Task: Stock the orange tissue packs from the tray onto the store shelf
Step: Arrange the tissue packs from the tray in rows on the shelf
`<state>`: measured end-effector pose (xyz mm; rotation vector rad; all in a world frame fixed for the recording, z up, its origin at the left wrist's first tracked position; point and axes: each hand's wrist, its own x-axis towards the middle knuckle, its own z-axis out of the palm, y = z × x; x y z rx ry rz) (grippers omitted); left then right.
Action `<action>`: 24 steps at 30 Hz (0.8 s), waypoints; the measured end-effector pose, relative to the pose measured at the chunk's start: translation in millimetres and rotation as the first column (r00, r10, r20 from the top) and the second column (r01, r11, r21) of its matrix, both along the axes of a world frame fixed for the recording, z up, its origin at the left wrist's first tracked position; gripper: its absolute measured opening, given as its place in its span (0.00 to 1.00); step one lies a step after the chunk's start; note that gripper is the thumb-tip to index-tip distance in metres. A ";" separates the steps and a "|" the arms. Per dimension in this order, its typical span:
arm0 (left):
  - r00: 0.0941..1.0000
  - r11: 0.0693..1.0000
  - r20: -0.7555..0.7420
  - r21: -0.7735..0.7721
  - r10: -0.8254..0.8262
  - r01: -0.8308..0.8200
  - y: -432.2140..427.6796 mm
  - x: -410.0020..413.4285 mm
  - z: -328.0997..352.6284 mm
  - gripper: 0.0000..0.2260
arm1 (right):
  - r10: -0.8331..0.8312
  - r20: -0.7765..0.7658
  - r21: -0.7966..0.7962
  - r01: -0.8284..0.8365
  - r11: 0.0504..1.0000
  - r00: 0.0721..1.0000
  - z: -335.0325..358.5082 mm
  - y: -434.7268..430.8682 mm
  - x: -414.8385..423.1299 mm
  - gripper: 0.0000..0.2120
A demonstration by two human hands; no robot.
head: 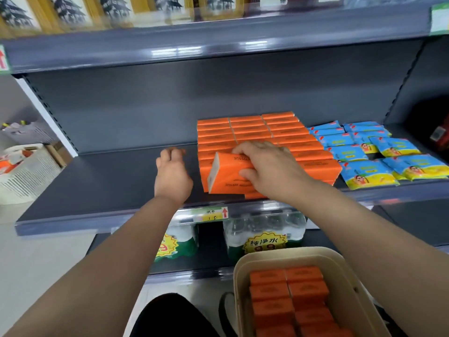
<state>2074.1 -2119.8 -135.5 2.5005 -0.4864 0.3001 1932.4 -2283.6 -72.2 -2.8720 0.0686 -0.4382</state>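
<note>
Tray (pixel 239 276) holds orange packs | right hand (pixel 269 166) clamps tilted orange pack (pixel 228 175) | left hand (pixel 172 176) loose

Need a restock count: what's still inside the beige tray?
Inside the beige tray, two columns of orange tissue packs lie flat, several rows showing. The right forearm and the frame's bottom edge cover the tray's near end, and any lower layers are hidden, so I can't count them all.

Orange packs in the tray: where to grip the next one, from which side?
Probably from above: the orange packs lie flat and tightly rowed inside the tray, walls blocking side access. Pinch a pack's two long edges, as the right hand spans its pack.
</note>
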 end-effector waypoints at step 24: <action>0.967 0.986 -0.193 -0.008 -0.165 0.167 -4.4 -12.0 -12.7 0.13 | -0.055 0.064 -0.189 0.066 0.980 0.996 -73.7 23.3 76.9 0.22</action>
